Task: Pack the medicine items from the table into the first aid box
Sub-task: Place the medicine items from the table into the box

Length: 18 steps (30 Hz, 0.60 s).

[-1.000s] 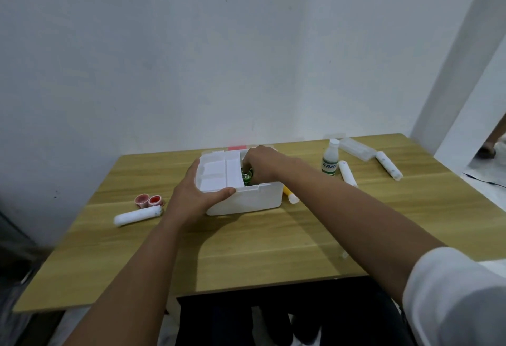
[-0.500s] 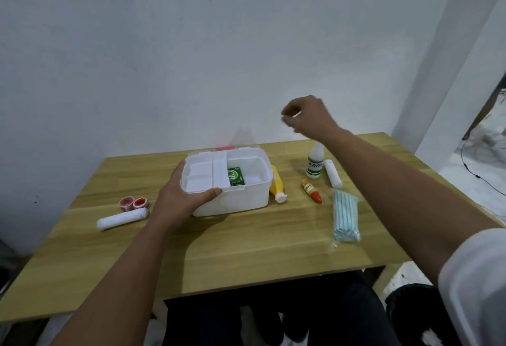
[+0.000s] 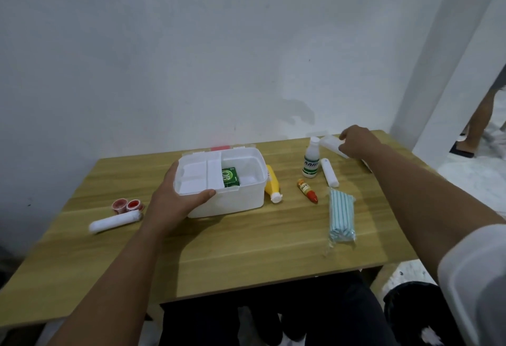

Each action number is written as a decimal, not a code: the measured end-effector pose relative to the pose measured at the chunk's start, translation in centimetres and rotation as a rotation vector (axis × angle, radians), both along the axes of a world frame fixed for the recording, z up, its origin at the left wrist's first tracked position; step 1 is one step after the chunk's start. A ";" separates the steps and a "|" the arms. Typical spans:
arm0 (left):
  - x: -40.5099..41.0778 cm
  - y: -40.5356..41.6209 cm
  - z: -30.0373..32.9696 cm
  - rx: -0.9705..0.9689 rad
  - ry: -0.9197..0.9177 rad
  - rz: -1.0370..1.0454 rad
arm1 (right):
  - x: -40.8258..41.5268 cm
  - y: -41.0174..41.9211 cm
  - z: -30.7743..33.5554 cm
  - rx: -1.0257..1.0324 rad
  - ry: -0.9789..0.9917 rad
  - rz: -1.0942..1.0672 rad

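Observation:
The white first aid box [image 3: 232, 200] stands open at the table's middle, a green carton [image 3: 230, 176] inside its right compartment. My left hand [image 3: 175, 203] grips the box's near left corner, thumb over the rim. My right hand [image 3: 356, 141] is at the far right of the table, fingers curled round a clear plastic case [image 3: 330, 144]. Loose on the table lie a yellow tube [image 3: 272, 185], a small red-capped bottle [image 3: 307, 191], a white bottle [image 3: 311, 160], a white roll [image 3: 330, 172] and a pack of blue masks [image 3: 341, 215].
Left of the box lie a white gauze roll [image 3: 115, 221] and two small red cups [image 3: 127, 205]. The wooden table [image 3: 246, 250] backs onto a white wall. A person's legs [image 3: 484, 118] show in the doorway at the right.
My right hand left the box, rose, then dropped to the far right of the table onto the clear case. The green carton stayed in the box. My left hand kept its hold.

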<state>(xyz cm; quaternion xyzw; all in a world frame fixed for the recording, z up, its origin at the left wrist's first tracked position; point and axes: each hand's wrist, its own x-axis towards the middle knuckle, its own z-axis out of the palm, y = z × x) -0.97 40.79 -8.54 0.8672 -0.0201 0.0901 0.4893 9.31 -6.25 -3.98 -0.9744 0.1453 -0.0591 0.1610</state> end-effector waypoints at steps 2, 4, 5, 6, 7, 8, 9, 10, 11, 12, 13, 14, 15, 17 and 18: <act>0.1 0.2 -0.2 0.004 0.002 0.004 | 0.2 -0.1 -0.8 -0.084 0.075 -0.023; 0.0 0.2 -0.2 0.003 0.001 0.014 | 0.6 0.0 -1.3 -0.224 0.187 -0.026; 0.0 0.2 -0.3 0.003 -0.005 0.018 | 0.9 0.1 -1.4 -0.302 0.246 -0.017; 0.0 0.1 -0.3 0.005 -0.008 0.021 | 1.3 0.1 -1.5 -0.368 0.302 -0.010; 0.0 0.0 -0.3 0.013 -0.011 0.023 | 1.5 0.1 -1.6 -0.412 0.348 -0.012; 0.1 0.0 -0.3 0.020 -0.012 0.028 | 1.9 0.0 -1.6 -0.432 0.379 -0.021; 0.1 0.0 -0.3 0.024 -0.011 0.033 | 2.2 -0.1 -1.6 -0.439 0.392 -0.037; 0.2 0.1 -0.3 0.024 -0.007 0.037 | 2.5 -0.3 -1.8 -0.441 0.391 -0.053; 0.2 0.1 -0.3 0.022 -0.007 0.036 | 2.7 -0.5 -1.9 -0.443 0.376 -0.067; 0.2 0.1 -0.3 0.018 -0.008 0.031 | 3.0 -0.7 -2.2 -0.441 0.347 -0.077; 0.1 0.1 -0.3 0.014 -0.011 0.025 | 3.2 -0.9 -2.4 -0.431 0.312 -0.082; 0.1 0.0 -0.3 0.012 -0.017 0.023 | 3.3 -0.9 -2.4 -0.410 0.275 -0.084; 0.1 0.0 -0.4 0.012 -0.023 0.023 | 3.3 -0.8 -2.3 -0.388 0.238 -0.087; 0.1 -0.2 -0.4 0.016 -0.023 0.023 | 3.3 -0.7 -1.4 -0.350 0.155 -0.104; 0.1 -0.2 -0.4 0.020 -0.021 0.024 | 3.2 -0.8 -0.6 -0.322 0.110 -0.111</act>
